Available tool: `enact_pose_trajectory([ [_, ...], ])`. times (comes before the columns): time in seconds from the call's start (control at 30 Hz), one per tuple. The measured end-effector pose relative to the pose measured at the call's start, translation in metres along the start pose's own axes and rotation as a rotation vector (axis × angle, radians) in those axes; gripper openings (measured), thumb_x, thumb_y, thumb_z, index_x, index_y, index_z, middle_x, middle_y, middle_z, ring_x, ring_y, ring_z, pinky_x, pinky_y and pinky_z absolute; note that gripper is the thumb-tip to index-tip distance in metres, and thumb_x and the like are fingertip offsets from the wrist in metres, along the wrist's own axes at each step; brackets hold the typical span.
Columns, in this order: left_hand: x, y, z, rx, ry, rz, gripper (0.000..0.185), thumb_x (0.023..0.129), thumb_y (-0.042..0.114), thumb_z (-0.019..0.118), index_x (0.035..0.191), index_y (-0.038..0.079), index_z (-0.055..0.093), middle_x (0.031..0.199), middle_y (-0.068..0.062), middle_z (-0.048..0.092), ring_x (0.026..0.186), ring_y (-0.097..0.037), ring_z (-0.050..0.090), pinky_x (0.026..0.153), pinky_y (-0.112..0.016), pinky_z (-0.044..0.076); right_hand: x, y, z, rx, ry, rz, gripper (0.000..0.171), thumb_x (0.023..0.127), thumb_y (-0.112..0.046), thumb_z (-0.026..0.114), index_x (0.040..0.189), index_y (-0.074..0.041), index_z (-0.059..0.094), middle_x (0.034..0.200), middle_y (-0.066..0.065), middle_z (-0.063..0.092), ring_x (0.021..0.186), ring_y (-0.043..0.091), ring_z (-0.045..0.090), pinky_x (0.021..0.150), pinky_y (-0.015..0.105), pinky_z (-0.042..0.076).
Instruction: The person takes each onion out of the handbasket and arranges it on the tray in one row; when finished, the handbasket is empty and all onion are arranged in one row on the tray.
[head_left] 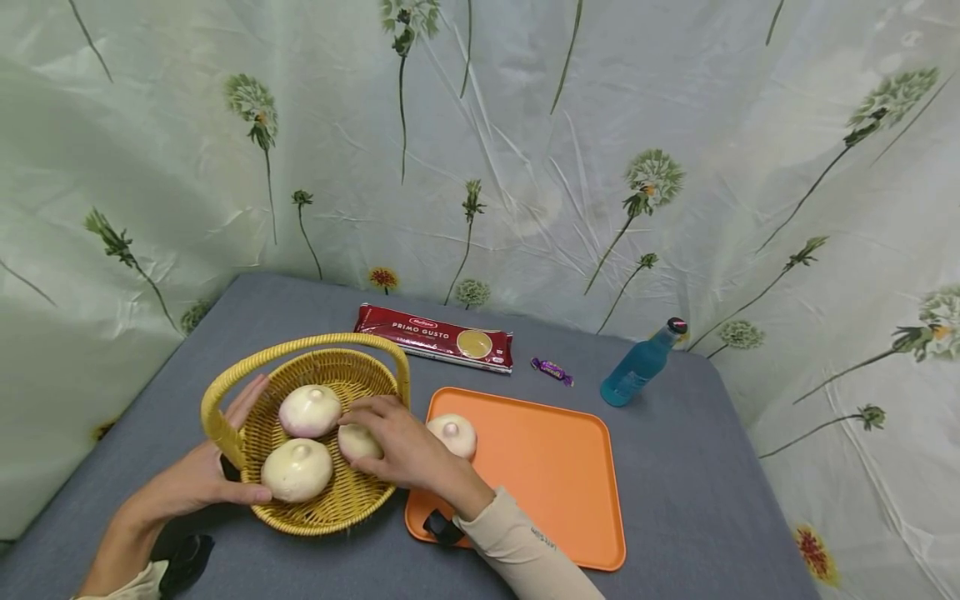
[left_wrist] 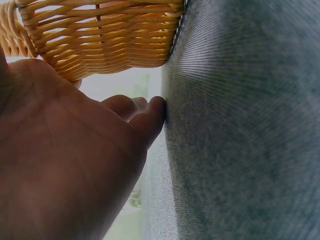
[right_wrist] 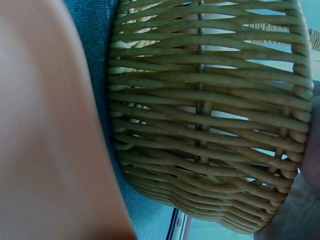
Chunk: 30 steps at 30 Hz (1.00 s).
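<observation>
A yellow wicker basket [head_left: 347, 522] with an arched handle stands on the left of the table in the head view. Inside are a pale onion with a purple tint [head_left: 309, 410], another pale onion [head_left: 297, 471] near the front, and a third onion [head_left: 356, 443] at the right. My right hand [head_left: 397, 442] reaches over the basket's right rim and holds the third onion from above, fingers curled over it. My left hand [head_left: 213, 473] rests spread against the basket's left side, thumb by the front rim. One more onion [head_left: 452, 434] sits on the orange tray's left edge.
The orange tray [head_left: 547, 475] lies right of the basket. Behind stand or lie a red pasta packet [head_left: 435, 336], a purple-wrapped candy [head_left: 552, 371] and an upright blue bottle [head_left: 637, 367]. A floral curtain [head_left: 517, 150] hangs behind the grey-covered table [head_left: 690, 500].
</observation>
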<state>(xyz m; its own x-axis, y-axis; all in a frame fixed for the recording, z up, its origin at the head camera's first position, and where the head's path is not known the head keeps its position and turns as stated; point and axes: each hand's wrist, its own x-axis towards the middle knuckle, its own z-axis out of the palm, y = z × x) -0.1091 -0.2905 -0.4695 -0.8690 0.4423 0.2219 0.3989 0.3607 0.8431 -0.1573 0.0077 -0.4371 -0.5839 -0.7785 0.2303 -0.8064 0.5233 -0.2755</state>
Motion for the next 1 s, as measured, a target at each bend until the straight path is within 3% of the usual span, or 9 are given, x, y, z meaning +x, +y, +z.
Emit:
enact_pose_trajectory([
  [0.5,0.0004,-0.0002,0.0000,0.001,0.003,0.001,0.133,0.066,0.005,0.087,0.162,0.015,-0.005,0.168,0.006,-0.013,0.146,0.009,-0.007,0.099,-0.001,0.010,0.0004,-0.0009,-0.0012,-0.024,-0.005,-0.014,0.044,0.091,-0.032,0.073,0.130,-0.015,0.063,0.136,0.003,0.060,0.128,0.016,0.053,0.108,0.024,0.039],
  [1.0,0.0007,-0.0006,-0.0003,-0.008,0.001,-0.001,0.132,0.068,0.007,0.086,0.163,0.018,-0.005,0.168,0.006,-0.012,0.146,0.009,-0.006,0.100,-0.001,0.010,-0.0016,-0.0012,-0.0012,0.036,0.020,-0.028,0.040,0.090,-0.031,0.074,0.126,-0.015,0.066,0.136,0.004,0.061,0.129,0.019,0.052,0.111,0.026,0.036],
])
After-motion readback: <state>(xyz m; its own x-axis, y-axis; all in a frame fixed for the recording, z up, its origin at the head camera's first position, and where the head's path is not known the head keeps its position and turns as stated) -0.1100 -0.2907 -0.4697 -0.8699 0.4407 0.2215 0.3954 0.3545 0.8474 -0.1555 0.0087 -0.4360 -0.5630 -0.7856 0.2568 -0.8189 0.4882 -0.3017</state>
